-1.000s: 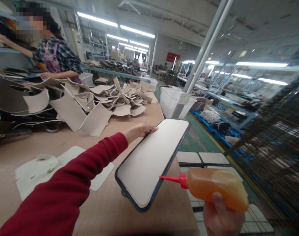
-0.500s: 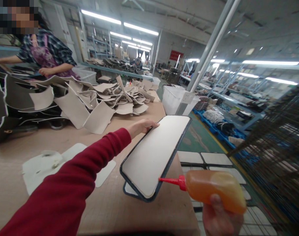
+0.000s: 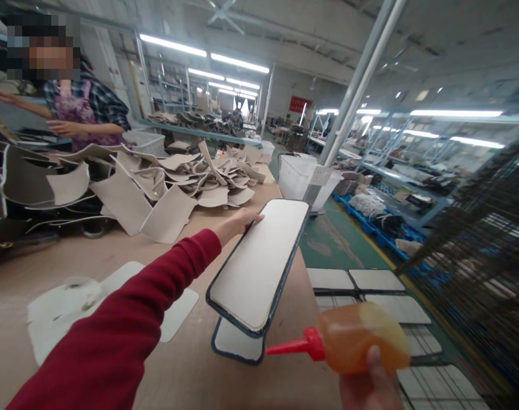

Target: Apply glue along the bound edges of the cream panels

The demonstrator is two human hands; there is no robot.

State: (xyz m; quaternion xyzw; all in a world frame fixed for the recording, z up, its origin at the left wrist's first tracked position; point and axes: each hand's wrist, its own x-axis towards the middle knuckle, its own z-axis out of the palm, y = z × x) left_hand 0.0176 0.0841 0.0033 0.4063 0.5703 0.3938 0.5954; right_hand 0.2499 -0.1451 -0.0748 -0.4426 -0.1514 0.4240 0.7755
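Note:
My left hand (image 3: 238,222), at the end of a red sleeve, grips the far long edge of a beige rounded panel with a dark rim (image 3: 259,265) and holds it tilted above the table. A second panel of the same kind (image 3: 236,344) lies flat on the table under its near end. My right hand (image 3: 368,384) is closed round an orange squeeze bottle of glue (image 3: 362,337). Its red nozzle (image 3: 291,346) points left, just below the held panel's near corner.
A brown worktable (image 3: 50,256) carries white sheets (image 3: 63,299) at the left and a heap of beige cut pieces (image 3: 191,176) at the back. A person in a plaid shirt (image 3: 84,111) works at the far left. More panels (image 3: 373,280) lie on a wire rack at the right.
My left hand has swung the held panel leftward, uncovering the second panel under it. The bottle has dropped lower, its nozzle now off the held panel's edge.

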